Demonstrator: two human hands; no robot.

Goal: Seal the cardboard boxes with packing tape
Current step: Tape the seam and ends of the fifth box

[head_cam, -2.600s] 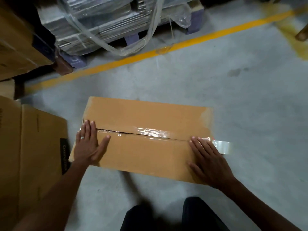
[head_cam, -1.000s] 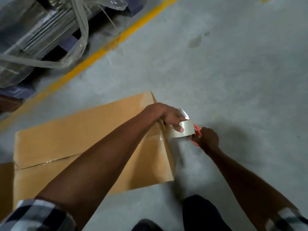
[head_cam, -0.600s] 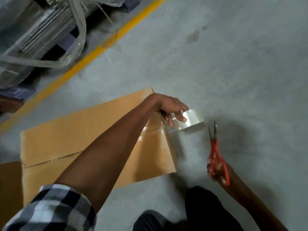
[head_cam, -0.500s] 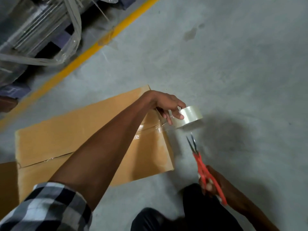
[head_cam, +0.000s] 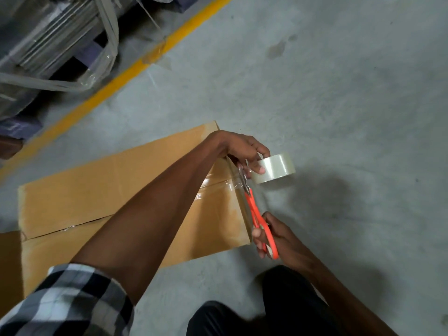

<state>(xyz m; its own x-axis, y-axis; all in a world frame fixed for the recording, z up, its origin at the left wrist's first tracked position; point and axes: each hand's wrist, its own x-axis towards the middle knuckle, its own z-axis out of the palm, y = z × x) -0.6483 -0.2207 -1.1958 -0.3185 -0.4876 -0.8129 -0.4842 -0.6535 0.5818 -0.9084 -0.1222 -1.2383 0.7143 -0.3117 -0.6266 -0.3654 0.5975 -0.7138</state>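
The head view showed, nearest, the right hand (head_cam: 271, 236) with its grip closed through the handles of the orange scissors (head_cam: 257, 214), blades reaching up to the short span of tape at the end of the cardboard box (head_cam: 116, 190) on the floor (head_cam: 339, 93), apparently lined up to cut it. Beyond, the left hand (head_cam: 244, 151) crossed over the box, its grip closed on the tape roll (head_cam: 275, 168), held just off the box end, likely to keep that strip taut for the blades.
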